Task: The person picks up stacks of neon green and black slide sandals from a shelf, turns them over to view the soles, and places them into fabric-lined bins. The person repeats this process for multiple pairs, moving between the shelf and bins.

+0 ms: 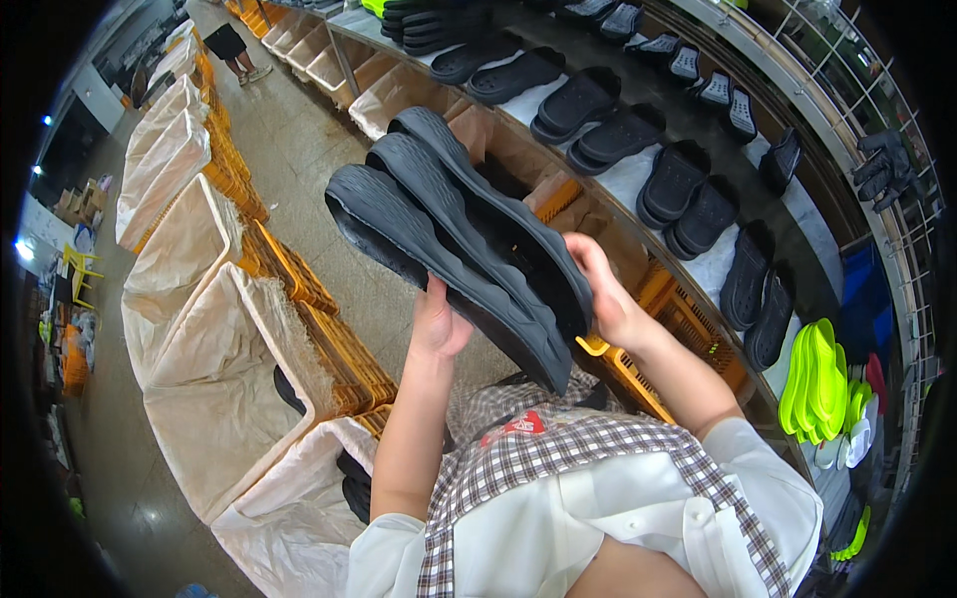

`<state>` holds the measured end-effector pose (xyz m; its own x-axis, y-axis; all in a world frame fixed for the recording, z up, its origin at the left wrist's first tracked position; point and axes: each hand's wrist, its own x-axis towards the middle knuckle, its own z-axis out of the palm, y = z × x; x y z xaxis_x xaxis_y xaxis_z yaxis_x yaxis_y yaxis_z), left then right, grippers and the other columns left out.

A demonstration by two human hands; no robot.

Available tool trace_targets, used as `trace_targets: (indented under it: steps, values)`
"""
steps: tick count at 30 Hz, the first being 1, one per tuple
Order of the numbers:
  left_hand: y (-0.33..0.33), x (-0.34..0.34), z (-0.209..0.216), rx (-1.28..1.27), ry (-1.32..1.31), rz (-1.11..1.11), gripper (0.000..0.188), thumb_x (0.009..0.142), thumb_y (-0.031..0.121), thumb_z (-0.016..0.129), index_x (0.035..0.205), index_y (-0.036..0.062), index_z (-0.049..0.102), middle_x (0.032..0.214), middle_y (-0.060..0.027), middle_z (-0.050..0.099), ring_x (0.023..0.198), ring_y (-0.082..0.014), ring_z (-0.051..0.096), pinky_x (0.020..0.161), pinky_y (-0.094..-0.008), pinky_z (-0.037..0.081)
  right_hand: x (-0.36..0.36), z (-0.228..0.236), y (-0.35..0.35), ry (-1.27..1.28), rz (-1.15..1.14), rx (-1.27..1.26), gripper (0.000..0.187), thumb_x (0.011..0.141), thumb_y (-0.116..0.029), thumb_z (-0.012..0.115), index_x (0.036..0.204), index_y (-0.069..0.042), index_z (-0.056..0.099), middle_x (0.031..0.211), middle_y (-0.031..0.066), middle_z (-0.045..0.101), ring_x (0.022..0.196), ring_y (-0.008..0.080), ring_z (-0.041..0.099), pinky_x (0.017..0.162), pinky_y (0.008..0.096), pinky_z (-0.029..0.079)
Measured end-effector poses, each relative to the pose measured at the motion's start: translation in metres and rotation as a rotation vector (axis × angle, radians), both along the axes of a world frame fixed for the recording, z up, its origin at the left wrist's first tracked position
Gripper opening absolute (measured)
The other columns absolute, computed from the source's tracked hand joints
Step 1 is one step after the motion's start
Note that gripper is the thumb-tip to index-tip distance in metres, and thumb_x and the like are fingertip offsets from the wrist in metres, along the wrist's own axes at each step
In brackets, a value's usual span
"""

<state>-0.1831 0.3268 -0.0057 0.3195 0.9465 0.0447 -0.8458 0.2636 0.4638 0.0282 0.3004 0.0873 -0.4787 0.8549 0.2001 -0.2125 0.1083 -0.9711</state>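
Observation:
Three black shoe soles are held together side by side in front of my body, hollow inner sides partly showing. My left hand grips the outer edge of the left sole, its thumb on the rim and the other fingers hidden underneath. On the opposite side, my right hand is closed around the edge of the right sole near its middle. The heel or toe ends fan slightly apart at the far end, while the near ends lie close together above my checked apron.
Cloth-lined orange crates run along the left, some with black soles inside. At the right, a long table carries rows of black soles and bright green ones. A dark glove hangs on a metal rack. Another person stands far off.

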Motion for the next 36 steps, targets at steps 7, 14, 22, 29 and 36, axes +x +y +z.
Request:
trace_targets:
  steps: [7, 14, 22, 29, 36]
  values:
    - [-0.015, 0.001, -0.019, -0.184, -0.064, 0.056, 0.065, 0.085, 0.049, 0.06, 0.13, 0.0049, 0.046, 0.125, -0.0092, 0.055, 0.112, -0.0254, 0.055, 0.096, -0.0415, 0.046, -0.024, 0.007, 0.0, -0.115, 0.021, -0.079, 0.088, 0.074, -0.029, 0.067, 0.146, -0.004, 0.022, 0.146, 0.0141, 0.026, 0.135, 0.0245, 0.027, 0.111, 0.0351, 0.019]
    - [-0.018, 0.004, -0.033, -0.232, -0.148, 0.038, 0.067, 0.087, 0.05, 0.056, 0.13, 0.0005, 0.043, 0.123, -0.0163, 0.055, 0.109, -0.028, 0.058, 0.093, -0.0417, 0.05, -0.021, -0.005, -0.022, -0.264, 0.016, 0.043, 0.087, 0.075, -0.023, 0.07, 0.147, -0.009, 0.023, 0.125, 0.0097, 0.034, 0.117, 0.0226, 0.037, 0.099, 0.0366, 0.036]
    - [-0.034, 0.022, 0.007, -0.276, -0.089, 0.089, 0.054, 0.091, 0.041, 0.052, 0.127, 0.0009, 0.047, 0.117, -0.016, 0.058, 0.098, -0.027, 0.063, 0.082, -0.0381, 0.056, -0.021, 0.002, -0.029, -0.474, 0.072, 0.303, 0.097, 0.069, -0.043, 0.079, 0.145, -0.011, 0.027, 0.117, 0.0133, 0.036, 0.111, 0.0265, 0.039, 0.096, 0.0377, 0.036]
    - [-0.041, 0.024, 0.013, -0.278, -0.22, 0.016, 0.044, 0.09, 0.033, 0.052, 0.122, 0.0009, 0.051, 0.106, -0.0192, 0.062, 0.093, -0.0304, 0.064, 0.081, -0.0404, 0.056, -0.026, 0.008, -0.037, -0.637, 0.002, 0.489, 0.105, 0.053, -0.044, 0.086, 0.139, -0.012, 0.035, 0.129, 0.0202, 0.032, 0.115, 0.0376, 0.04, 0.098, 0.0448, 0.038]
    - [-0.047, 0.027, 0.01, -0.33, -0.175, 0.091, 0.052, 0.092, 0.04, 0.049, 0.125, -0.0001, 0.049, 0.109, -0.0155, 0.062, 0.093, -0.0286, 0.064, 0.08, -0.0382, 0.056, -0.023, 0.001, -0.037, -0.601, 0.025, 0.499, 0.103, 0.053, -0.046, 0.086, 0.138, -0.012, 0.037, 0.131, 0.0202, 0.03, 0.115, 0.0367, 0.04, 0.098, 0.044, 0.037]
